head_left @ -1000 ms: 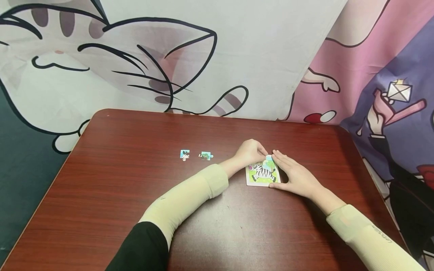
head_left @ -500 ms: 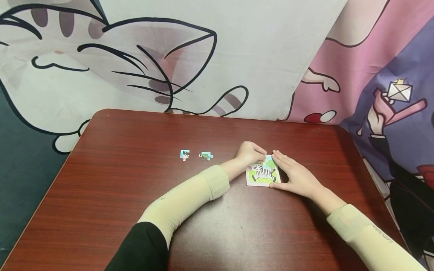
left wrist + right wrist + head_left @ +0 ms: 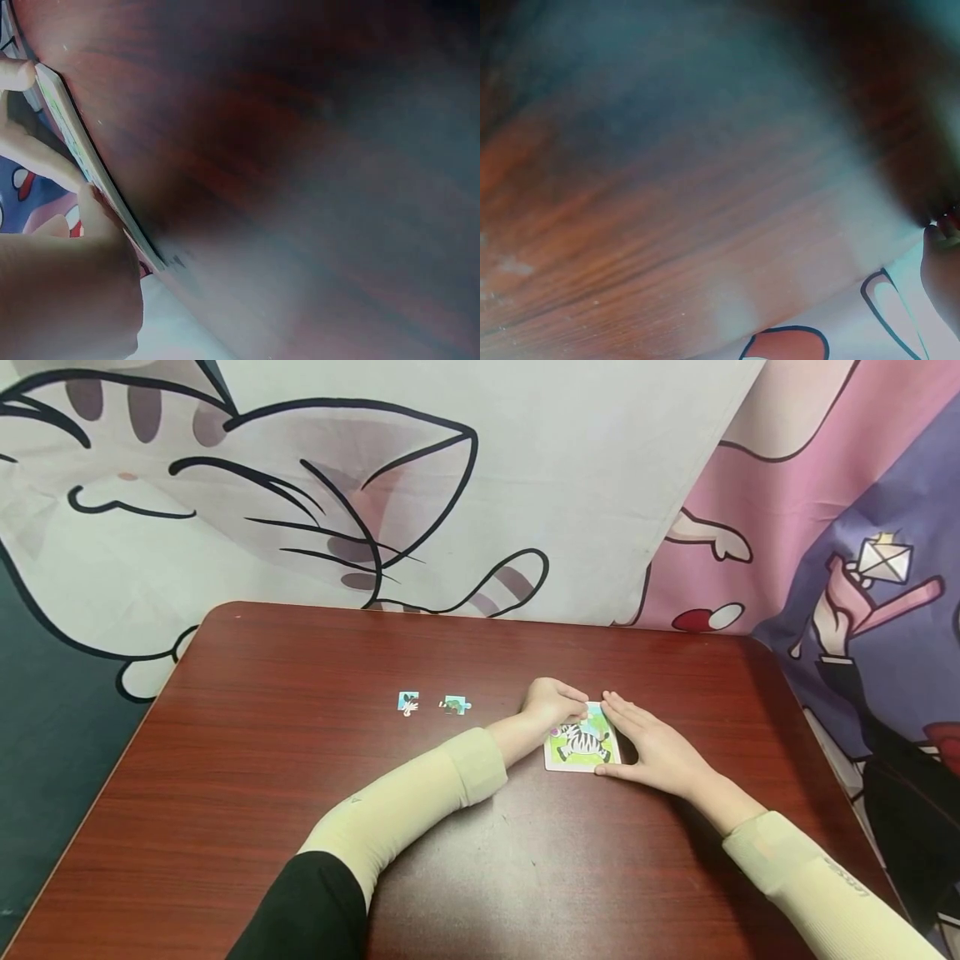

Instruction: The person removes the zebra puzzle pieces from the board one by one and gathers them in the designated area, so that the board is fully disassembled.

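Note:
A small jigsaw puzzle board with a zebra picture and a pale border lies flat on the table. Over its upper left corner, my left hand has its fingertips down on the picture, hiding that part; whether a piece is between them I cannot tell. My right hand steadies the board's right side, straight fingers at the top corner and thumb at the bottom one. In the left wrist view, the board appears edge-on, with the left hand touching it. The right wrist view shows mostly tabletop.
Two loose jigsaw pieces lie left of the board: one with a zebra's head, another with green and blue print. A cat-print cloth hangs behind the table's far edge, with a pink and purple one at right.
My left hand has come down slightly lower over the board's upper left corner, its knuckles flatter. The right hand, the board and the loose pieces stay in place.

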A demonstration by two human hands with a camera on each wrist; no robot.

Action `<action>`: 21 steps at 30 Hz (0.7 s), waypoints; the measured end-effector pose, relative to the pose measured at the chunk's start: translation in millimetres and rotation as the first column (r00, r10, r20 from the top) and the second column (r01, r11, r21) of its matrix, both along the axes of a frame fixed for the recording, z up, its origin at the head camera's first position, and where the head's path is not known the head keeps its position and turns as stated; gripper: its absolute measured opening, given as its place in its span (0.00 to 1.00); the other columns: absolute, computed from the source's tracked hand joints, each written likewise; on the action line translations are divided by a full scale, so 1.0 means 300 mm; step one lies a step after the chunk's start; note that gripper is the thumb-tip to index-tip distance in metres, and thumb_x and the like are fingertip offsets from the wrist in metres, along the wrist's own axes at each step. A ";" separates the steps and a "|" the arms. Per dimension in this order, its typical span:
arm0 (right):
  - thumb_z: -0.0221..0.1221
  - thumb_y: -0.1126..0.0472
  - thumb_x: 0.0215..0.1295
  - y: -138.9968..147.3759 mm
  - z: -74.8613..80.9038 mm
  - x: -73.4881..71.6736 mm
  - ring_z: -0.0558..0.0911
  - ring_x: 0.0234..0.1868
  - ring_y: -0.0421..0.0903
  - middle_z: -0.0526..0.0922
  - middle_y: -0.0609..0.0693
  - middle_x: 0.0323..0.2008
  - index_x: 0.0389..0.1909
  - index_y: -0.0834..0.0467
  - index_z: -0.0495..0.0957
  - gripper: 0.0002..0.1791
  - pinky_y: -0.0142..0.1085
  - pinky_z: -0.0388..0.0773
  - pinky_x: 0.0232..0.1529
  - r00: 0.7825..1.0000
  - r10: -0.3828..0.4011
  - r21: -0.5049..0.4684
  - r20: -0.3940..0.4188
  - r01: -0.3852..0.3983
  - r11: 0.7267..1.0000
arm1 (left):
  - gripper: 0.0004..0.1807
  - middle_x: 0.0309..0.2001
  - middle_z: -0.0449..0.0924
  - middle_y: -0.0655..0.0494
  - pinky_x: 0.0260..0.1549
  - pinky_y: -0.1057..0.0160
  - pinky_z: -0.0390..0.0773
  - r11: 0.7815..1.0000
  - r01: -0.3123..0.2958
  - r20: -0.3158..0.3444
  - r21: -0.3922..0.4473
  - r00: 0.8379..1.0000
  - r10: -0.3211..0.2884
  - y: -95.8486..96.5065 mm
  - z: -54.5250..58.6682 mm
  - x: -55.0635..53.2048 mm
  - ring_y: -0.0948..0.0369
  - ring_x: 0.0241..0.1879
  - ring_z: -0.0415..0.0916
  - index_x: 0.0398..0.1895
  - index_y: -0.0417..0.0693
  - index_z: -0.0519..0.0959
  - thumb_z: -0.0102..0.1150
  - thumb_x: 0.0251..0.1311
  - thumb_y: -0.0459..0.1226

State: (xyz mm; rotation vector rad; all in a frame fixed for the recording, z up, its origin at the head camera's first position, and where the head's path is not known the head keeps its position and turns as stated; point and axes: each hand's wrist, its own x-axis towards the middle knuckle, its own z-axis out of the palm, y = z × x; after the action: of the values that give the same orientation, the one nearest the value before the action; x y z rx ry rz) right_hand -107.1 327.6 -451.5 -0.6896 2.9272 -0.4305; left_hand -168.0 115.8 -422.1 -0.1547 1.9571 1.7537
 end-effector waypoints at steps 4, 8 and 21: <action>0.75 0.37 0.57 0.002 0.002 -0.002 0.64 0.81 0.63 0.61 0.60 0.83 0.81 0.63 0.62 0.58 0.58 0.63 0.78 1.000 0.008 0.000 -0.012 -0.008 1.000 | 0.12 0.47 0.91 0.39 0.43 0.67 0.88 1.000 -0.003 -0.001 -0.017 1.000 0.003 0.002 0.003 0.008 0.51 0.48 0.92 0.50 0.32 0.88 0.68 0.63 0.23; 0.76 0.38 0.57 0.000 0.006 -0.004 0.65 0.81 0.63 0.62 0.61 0.82 0.80 0.63 0.63 0.58 0.57 0.63 0.78 1.000 0.017 -0.002 -0.024 -0.017 1.000 | 0.13 0.48 0.92 0.41 0.42 0.68 0.88 0.999 -0.010 -0.016 -0.045 1.000 0.010 0.003 0.001 0.009 0.54 0.45 0.92 0.49 0.34 0.89 0.69 0.62 0.23; 0.77 0.39 0.55 -0.001 0.000 -0.007 0.65 0.81 0.62 0.63 0.61 0.81 0.80 0.64 0.63 0.58 0.56 0.63 0.79 0.999 0.026 0.001 -0.042 -0.026 1.000 | 0.11 0.46 0.93 0.52 0.44 0.73 0.81 0.958 0.060 -0.223 -0.280 0.967 -0.125 0.006 -0.018 0.006 0.62 0.48 0.88 0.47 0.45 0.91 0.69 0.63 0.32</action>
State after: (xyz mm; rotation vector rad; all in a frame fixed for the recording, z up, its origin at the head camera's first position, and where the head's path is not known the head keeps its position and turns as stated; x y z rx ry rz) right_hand -109.3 327.4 -451.6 -0.7452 2.9540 -0.4180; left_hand -166.3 117.7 -427.6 0.0589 2.3345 1.4938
